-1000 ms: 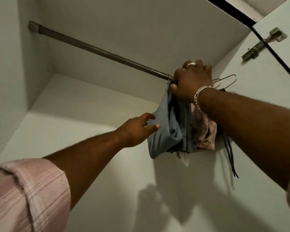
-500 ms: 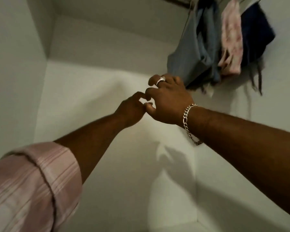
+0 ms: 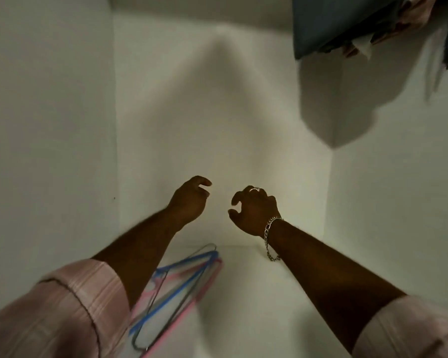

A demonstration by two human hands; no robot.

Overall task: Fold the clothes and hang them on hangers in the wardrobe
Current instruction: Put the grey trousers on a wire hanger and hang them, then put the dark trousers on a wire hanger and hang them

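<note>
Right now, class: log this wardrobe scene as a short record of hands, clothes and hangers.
left hand: empty, fingers loosely curled
right hand: empty, fingers loosely curled, ring and bracelet on
clothes: hanging top right, blue, pink and dark pieces bunched together
hangers: blue, pink and grey, lying on the wardrobe floor, partly under the left arm
hands to hangers: apart, not touching

Dim, warm light pools on the wardrobe wall (image 3: 217,125) at centre; the edges fall greyer. The hanging clothes (image 3: 347,24) at one o'clock cast a heavy shadow. The hangers (image 3: 176,288) at six o'clock smear with motion blur.
</note>
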